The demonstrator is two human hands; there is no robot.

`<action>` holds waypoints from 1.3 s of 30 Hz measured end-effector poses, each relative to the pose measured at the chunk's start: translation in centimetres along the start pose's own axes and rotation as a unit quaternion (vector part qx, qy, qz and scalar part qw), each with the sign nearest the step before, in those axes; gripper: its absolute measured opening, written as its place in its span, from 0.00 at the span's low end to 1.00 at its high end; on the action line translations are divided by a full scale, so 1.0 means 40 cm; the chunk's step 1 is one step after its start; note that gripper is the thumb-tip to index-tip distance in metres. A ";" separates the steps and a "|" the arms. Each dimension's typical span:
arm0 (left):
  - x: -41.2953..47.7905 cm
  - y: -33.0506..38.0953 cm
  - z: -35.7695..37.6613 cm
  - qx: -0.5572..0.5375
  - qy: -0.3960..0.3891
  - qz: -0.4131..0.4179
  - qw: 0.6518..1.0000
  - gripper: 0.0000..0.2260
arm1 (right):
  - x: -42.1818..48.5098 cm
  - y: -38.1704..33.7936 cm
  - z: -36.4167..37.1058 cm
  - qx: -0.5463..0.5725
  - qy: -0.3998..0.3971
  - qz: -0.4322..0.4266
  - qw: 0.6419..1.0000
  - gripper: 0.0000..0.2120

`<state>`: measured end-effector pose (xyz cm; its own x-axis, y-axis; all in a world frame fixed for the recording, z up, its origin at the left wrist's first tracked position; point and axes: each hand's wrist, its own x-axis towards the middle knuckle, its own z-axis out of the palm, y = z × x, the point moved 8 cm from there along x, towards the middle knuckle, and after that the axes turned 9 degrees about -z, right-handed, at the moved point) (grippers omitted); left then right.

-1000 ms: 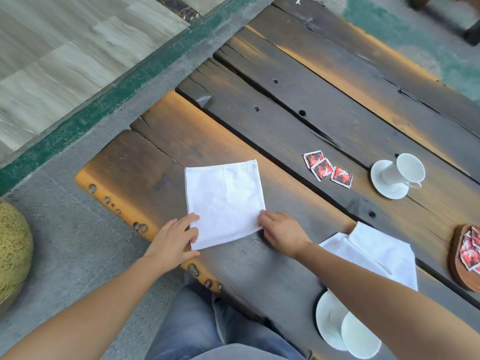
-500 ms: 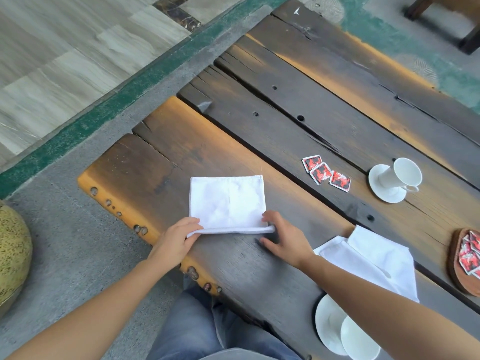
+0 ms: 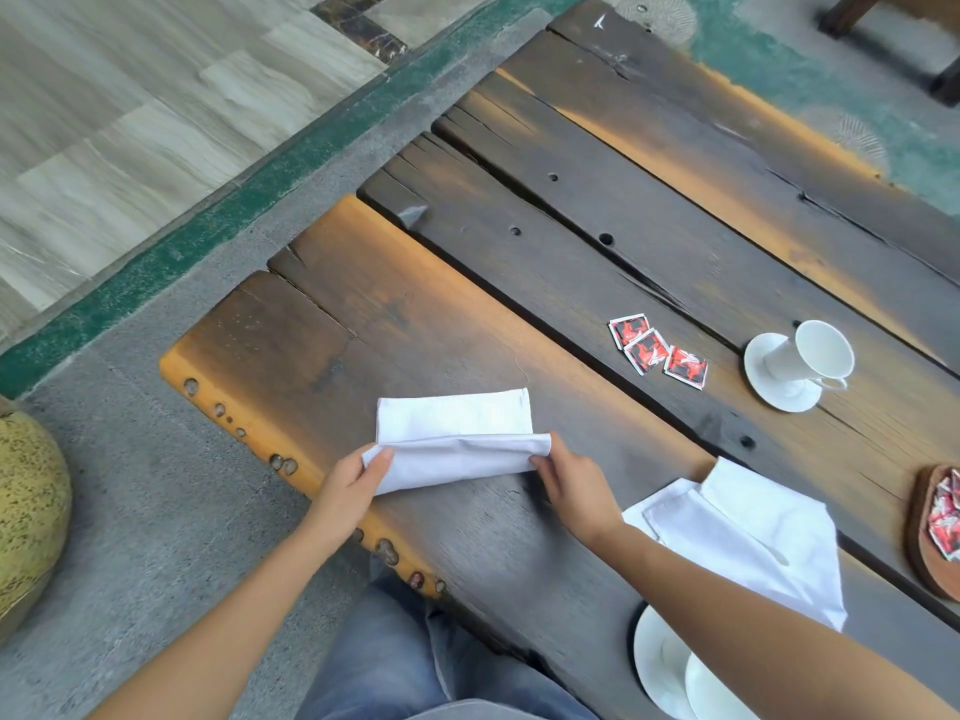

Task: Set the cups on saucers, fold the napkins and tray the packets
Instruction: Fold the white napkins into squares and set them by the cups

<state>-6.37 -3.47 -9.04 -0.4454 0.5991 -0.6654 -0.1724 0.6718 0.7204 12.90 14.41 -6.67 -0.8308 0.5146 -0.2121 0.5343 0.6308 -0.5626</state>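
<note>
Now the left hand (image 3: 348,485) pinches the white napkin's (image 3: 457,420) near-left corner and the right hand (image 3: 571,491) pinches its near-right corner, holding that edge folded up off the table (image 3: 467,304). Beyond the napkin, to its right, lie three red packets (image 3: 657,351). Farther right, a cup (image 3: 815,353) sits on its saucer (image 3: 779,394).

Near cup (image 3: 711,693) and saucer (image 3: 657,662) cut by bottom edge, tray (image 3: 922,553) cut by right edge

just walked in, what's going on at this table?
A person is folding a white napkin on the table: left hand and right hand each pinch a near corner, that edge lifted. Three loose packets lie beside a cup on its saucer. A second napkin lies by the right forearm; the tray holds more packets.
</note>
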 end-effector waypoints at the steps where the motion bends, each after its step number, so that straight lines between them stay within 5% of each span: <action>1: -0.005 0.004 0.006 -0.015 -0.002 -0.005 1.000 0.09 | -0.002 0.007 0.000 0.012 0.006 0.014 1.000 0.09; 18: 0.024 0.003 -0.006 0.161 0.107 -0.009 0.981 0.08 | 0.024 0.040 -0.010 0.040 0.007 0.078 0.996 0.07; 39: 0.037 -0.035 -0.001 0.104 0.127 -0.073 0.984 0.04 | 0.039 0.058 0.001 0.087 0.029 0.128 0.988 0.07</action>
<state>-6.83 -3.53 -11.01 -0.6396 0.3791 -0.6687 -0.0785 0.8332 0.5474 12.83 16.66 -8.33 -0.6587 0.6795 -0.3230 0.6873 0.3687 -0.6259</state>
